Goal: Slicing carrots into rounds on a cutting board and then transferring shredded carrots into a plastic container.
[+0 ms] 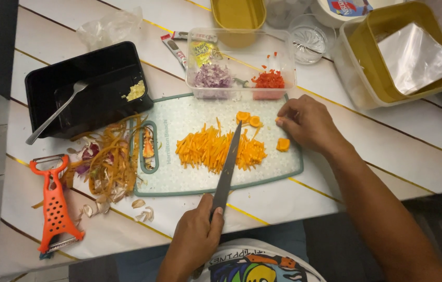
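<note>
Most carrot's done: orange julienned pile on clear board, few round slices left at 12 o'clock; left hand grips steel knife, right hand w/ fingers curled, empty.

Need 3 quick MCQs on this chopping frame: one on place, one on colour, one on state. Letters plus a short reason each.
1. Where does the peeler lie?
A. On the cutting board
B. On the table, to the left of the board
C. In the black tray

2. What colour are the strips under the knife?
A. Orange
B. Green
C. White

3. What is the left hand doing?
A. Resting empty
B. Holding a spoon
C. Gripping the knife handle

Key: 1 B, it lies beside the peelings, off the cutting board. 2 A, the pile is plainly orange. 3 C, its fingers wrap the handle.
</note>
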